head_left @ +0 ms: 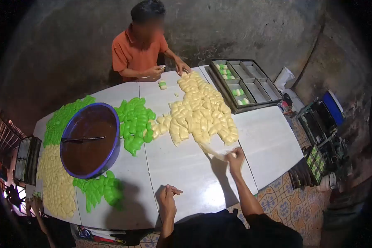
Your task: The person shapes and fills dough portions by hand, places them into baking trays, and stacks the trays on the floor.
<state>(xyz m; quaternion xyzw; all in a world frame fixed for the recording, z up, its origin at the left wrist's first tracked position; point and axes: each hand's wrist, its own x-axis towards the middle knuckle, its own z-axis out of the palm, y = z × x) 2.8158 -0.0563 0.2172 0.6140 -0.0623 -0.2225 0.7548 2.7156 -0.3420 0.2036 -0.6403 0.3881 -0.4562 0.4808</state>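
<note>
Right hand, right of lower centre in the frame: fingertips closed in a pinch on the end of a pale dough strip. The strip is drawn out at a slant and runs up and left to the lower edge of the large pale dough mass, which lies on the white tabletop at the centre of the frame. Left hand, lower centre: fingers loosely bent, close over the tabletop near its lower edge; cannot tell whether it holds anything. At the top, a co-worker in an orange shirt holds a small pale piece in one hand and has the other at the upper tip of the mass. A small green-and-pale piece lies just below. Upper right: dark tray with six compartments; green-and-white pieces in its two left ones. Left: blue basin, brown inside, a dark stick across it. Green dough lies right of the basin, with more above and below it; further pale dough at lower left.
</note>
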